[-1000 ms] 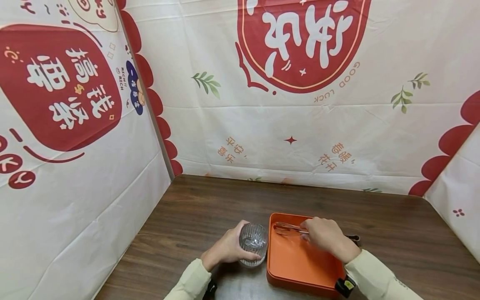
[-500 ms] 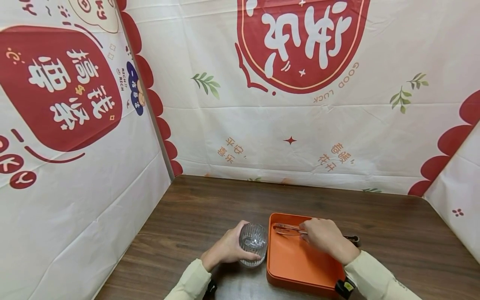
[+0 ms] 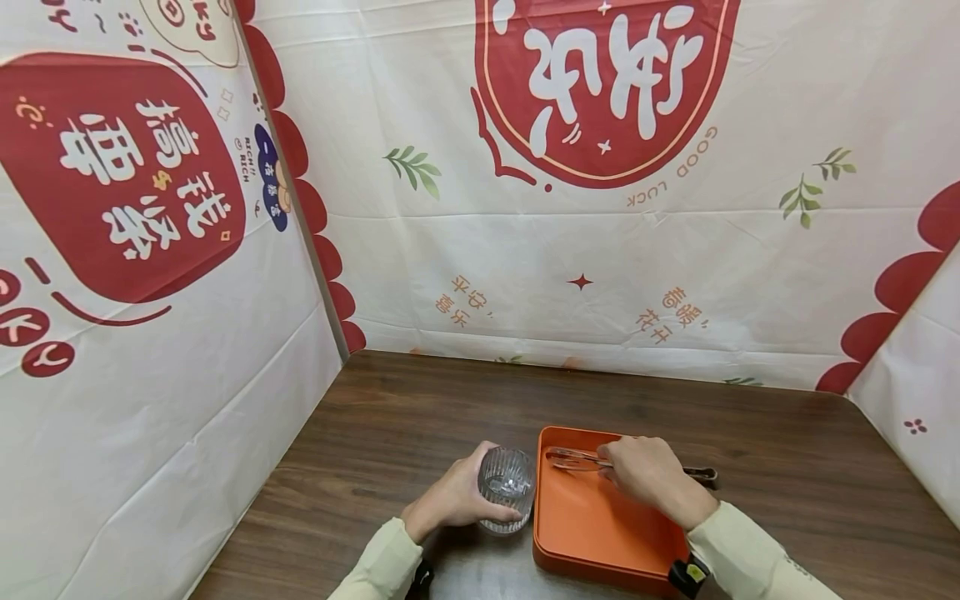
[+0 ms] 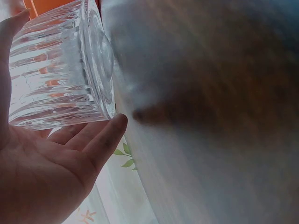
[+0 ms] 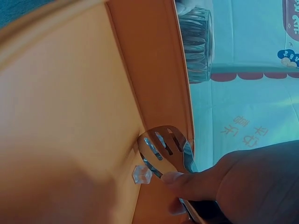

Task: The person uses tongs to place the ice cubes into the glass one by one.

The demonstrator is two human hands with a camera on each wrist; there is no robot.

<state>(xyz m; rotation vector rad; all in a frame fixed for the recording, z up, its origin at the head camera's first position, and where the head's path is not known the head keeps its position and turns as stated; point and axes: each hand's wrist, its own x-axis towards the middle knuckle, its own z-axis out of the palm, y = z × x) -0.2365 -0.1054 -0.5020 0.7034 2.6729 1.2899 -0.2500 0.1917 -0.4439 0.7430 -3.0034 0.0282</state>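
My left hand grips a clear ribbed glass, thumb and fingers around its sides, just left of the orange tray. Up close in the left wrist view, the glass's thick base faces the table. My right hand holds metal tongs over the tray's far side; their dark handle sticks out behind the hand. In the right wrist view, the slotted tong head is at the tray's corner. A small clear faceted piece, like an ice cube, lies right beside it.
The dark wood table meets a white printed cloth at the back. Another cloth hangs along the left side. The tray's raised wall stands between the tongs and the glass.
My right hand and the tongs have shifted very slightly left, the handle end dipping a little. The left hand and the glass have stayed in place.
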